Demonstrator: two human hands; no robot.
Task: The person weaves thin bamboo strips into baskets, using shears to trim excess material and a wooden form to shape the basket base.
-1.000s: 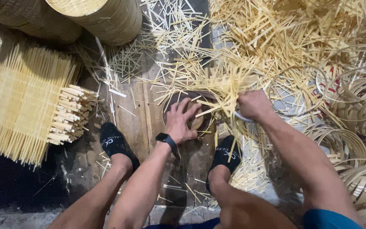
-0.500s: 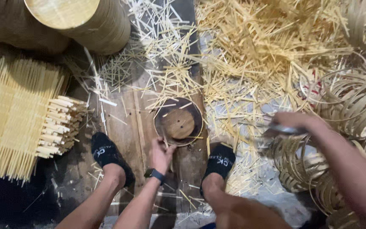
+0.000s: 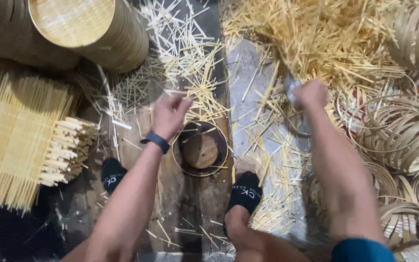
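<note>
Your two hands above a round form on the plank floor, amid bamboo strips.

From left: a woven bamboo mat (image 3: 13,140) lies at the floor's left edge, with stacked round baskets (image 3: 90,34) above it. Your left hand (image 3: 169,116) hovers with fingers loosely apart, holding nothing, just above the round form (image 3: 200,149) between your socked feet. Your right hand (image 3: 309,93) is closed on a blurred grey tool (image 3: 292,86) beside loose strips (image 3: 311,34); bamboo hoops (image 3: 403,136) lie at the right.

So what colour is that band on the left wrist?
The wristband is dark, black or navy, seen plainly in the head view, just behind the left hand.
</note>
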